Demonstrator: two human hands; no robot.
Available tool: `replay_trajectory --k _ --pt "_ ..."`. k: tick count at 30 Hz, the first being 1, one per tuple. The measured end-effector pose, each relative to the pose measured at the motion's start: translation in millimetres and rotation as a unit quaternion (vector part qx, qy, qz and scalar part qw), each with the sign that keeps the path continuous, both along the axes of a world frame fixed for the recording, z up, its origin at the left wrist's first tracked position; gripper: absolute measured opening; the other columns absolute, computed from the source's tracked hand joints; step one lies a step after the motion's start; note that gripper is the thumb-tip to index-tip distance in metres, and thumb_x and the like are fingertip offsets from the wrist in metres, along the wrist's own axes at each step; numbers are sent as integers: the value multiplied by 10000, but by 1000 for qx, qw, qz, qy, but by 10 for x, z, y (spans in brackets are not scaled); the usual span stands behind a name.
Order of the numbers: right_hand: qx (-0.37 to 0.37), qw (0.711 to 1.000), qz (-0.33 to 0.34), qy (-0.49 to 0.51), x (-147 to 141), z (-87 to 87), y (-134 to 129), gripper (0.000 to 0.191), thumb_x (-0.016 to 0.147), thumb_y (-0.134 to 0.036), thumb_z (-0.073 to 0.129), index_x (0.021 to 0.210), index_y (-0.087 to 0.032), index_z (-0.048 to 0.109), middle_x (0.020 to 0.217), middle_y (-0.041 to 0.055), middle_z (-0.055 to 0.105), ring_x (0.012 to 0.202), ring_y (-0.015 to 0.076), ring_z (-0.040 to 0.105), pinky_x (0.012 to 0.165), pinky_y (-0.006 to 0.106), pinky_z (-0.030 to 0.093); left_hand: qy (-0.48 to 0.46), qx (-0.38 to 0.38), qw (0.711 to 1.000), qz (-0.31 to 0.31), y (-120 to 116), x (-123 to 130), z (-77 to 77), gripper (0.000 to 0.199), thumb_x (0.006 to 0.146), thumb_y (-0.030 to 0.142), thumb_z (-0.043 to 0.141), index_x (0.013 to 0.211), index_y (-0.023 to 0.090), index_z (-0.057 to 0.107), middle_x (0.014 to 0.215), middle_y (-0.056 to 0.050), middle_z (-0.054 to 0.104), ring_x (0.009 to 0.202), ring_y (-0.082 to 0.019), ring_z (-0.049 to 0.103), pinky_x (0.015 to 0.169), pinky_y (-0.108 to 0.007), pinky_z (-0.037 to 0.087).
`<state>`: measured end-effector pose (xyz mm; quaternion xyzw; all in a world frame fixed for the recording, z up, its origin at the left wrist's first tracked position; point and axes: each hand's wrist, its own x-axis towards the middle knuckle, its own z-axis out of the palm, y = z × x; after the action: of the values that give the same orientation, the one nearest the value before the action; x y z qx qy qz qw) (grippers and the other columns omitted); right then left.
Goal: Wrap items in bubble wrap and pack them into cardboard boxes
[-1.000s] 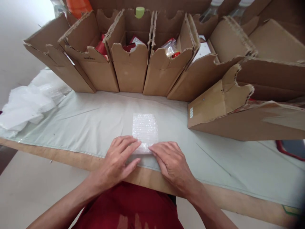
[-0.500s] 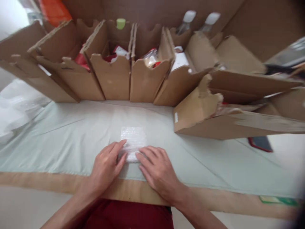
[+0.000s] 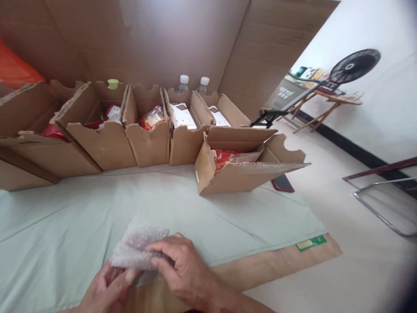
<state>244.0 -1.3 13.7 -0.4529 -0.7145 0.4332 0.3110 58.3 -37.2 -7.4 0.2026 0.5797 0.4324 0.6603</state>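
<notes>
A piece of clear bubble wrap (image 3: pixel 138 241) is raised off the cloth near the table's front edge, tilted between my two hands. My left hand (image 3: pixel 109 284) grips its lower left corner, the thumb on top and the fingers underneath. On its right side, my right hand (image 3: pixel 182 265) pinches it between thumb and fingers. A faint reddish tint shows through the wrap; I cannot tell whether something is inside or it is my fingers behind it.
A row of cardboard bins (image 3: pixel 148 143) with packets and white boxes stands along the back. One cardboard bin (image 3: pixel 254 178) with red packets sits crosswise at the right. Two bottles (image 3: pixel 184 82) stand behind. Beyond the table's right end are a fan (image 3: pixel 350 66) and a metal frame (image 3: pixel 384 213).
The bubble wrap lay flat on the cloth under both hands; now it is lifted and held. The view has swung to the right, bringing the fan and floor into sight.
</notes>
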Motion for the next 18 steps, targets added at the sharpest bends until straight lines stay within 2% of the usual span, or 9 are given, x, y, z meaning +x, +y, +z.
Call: replay_trajectory --k 2,5,7,9,12,14,16,18 --pt "-17 999 -16 22 39 20 -56 253 929 -159 644 1128 -275 749 1054 -26 797 969 160 722 987 305 474 -9 7 1000 5 82 82 19 582 615 565 909 1093 259 779 1134 -80 795 1175 -372 698 999 -483 596" --pt "19 995 -97 36 207 16 -67 204 917 -248 668 1107 -256 741 1115 29 759 1053 200 683 991 341 498 -20 44 999 12 155 174 97 620 633 506 919 1157 218 754 1085 -88 794 1099 -332 720 937 -428 613" --pt "21 989 -137 56 339 -28 -31 296 903 -325 689 1185 -238 700 1200 76 715 1079 223 666 979 367 519 -29 87 996 8 190 232 161 610 643 474 921 1159 201 743 1064 -87 790 1068 -298 725 939 -397 599" --pt "-19 987 -131 93 433 -95 18 460 893 -398 705 1316 -235 625 1302 111 670 1129 241 656 954 371 540 -41 118 992 0 234 289 206 571 658 453 913 1139 201 738 1048 -78 787 1042 -267 728 947 -381 583" --pt "-109 979 -76 156 468 -157 49 626 866 -472 737 1417 -248 541 1395 126 628 1212 267 631 959 377 545 -58 129 990 -6 287 359 227 520 675 447 898 1099 195 735 1031 -73 784 1021 -248 725 959 -378 561" --pt "-148 972 -50 177 439 -142 23 555 852 -443 753 1344 -247 589 1332 106 666 1156 252 652 953 364 541 -56 121 991 -3 289 393 223 500 679 447 895 1072 183 734 1019 -76 781 1006 -246 721 948 -370 555" --pt "-145 972 -64 176 393 -102 -21 344 843 -356 744 1152 -226 665 1212 75 708 1054 216 669 922 328 532 -33 102 994 1 270 409 207 491 669 451 902 1034 169 734 994 -75 778 969 -240 717 898 -341 560" --pt "-133 974 -91 160 354 -64 -62 227 815 -281 726 1023 -205 674 1080 51 723 944 182 662 855 286 526 12 71 997 7 255 403 180 513 653 465 912 1025 161 731 960 -68 776 922 -231 709 828 -305 563"
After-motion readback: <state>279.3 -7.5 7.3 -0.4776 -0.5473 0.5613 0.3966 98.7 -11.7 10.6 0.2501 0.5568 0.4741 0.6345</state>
